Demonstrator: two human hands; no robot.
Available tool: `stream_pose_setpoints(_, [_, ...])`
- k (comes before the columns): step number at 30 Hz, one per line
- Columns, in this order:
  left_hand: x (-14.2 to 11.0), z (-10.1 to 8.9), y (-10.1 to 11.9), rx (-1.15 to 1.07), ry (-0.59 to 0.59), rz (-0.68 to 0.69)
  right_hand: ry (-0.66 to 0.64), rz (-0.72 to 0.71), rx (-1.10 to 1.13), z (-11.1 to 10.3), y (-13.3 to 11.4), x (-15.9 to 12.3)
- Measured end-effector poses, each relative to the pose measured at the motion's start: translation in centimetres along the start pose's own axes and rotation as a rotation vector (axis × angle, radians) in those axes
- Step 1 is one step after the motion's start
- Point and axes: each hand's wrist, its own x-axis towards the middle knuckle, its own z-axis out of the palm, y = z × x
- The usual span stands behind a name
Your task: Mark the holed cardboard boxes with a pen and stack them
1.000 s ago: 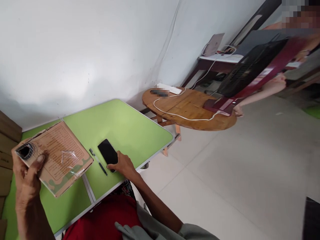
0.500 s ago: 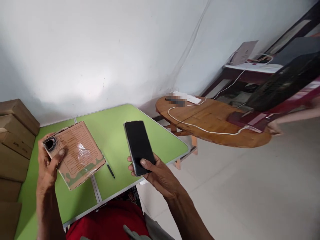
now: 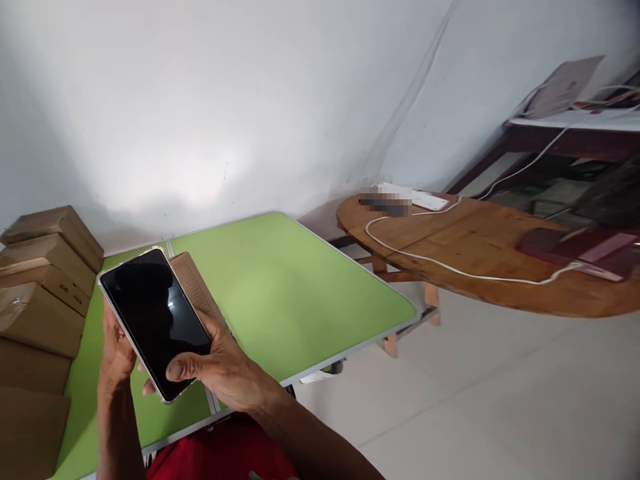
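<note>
Our right hand (image 3: 227,373) clamps the phone (image 3: 153,313) | left hand (image 3: 116,353) partly behind it, we cannot tell its grip | carton (image 3: 193,280) behind phone

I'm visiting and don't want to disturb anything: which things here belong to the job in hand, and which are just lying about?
Seemingly in use:
phone, in the right hand
printed brown box, partly hidden behind the phone
left hand, its grip hidden

Seemingly just lying about:
cardboard boxes, on the left
white cable, on the wooden table
</note>
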Motion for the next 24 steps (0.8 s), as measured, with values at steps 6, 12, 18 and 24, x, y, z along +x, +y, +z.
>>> stream_pose_setpoints(6, [-0.1,0.2,0.5,-0.029,0.015,-0.010,0.001,0.048,0.099,-0.8,0.6,-0.4])
stream_pose_setpoints(12, [0.1,0.2,0.7,-0.045,0.031,-0.014,-0.024,0.009,0.082,-2.2,0.1,-1.1])
stream_pose_setpoints(18, [0.4,0.6,0.8,-0.052,0.081,-0.047,0.154,-0.057,-0.003,-5.0,-1.4,-4.7])
stream_pose_setpoints(24, [1.1,1.3,1.5,-0.020,0.158,-0.024,0.625,-0.159,-0.231,-11.1,-1.2,-7.5])
